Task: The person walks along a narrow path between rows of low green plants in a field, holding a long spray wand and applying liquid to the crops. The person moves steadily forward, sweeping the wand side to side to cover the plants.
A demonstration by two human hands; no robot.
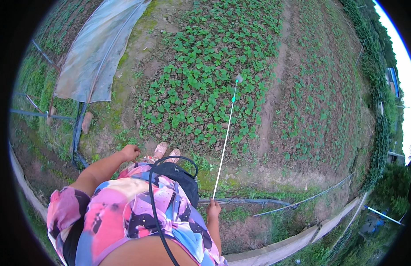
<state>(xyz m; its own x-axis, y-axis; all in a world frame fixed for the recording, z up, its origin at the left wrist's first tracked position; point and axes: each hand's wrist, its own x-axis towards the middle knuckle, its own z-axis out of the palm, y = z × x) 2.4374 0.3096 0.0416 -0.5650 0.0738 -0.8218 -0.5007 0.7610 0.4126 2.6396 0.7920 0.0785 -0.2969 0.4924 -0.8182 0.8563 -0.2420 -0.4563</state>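
My right hand [213, 209] grips the near end of a long, thin white spray wand [224, 146]. The wand reaches out over a bed of low leafy green plants [198, 83]. Its green nozzle [237, 81] is at the far end, with a pale blur of what looks like mist just beyond it. A second green fitting [233, 99] sits a little lower on the shaft. My left hand [130, 153] hangs at my side, fingers curled in, with nothing visible in it. A black bag [178, 179] rests against my front, and a black hose or cord [151, 189] loops over it.
Plastic sheeting [95, 50] on a frame stands at the left, beside metal bars [78, 133] and a brick [87, 122]. A bare soil furrow [272, 99] separates the beds. Pipes [245, 200] lie along the near edge, before a low concrete wall [278, 247].
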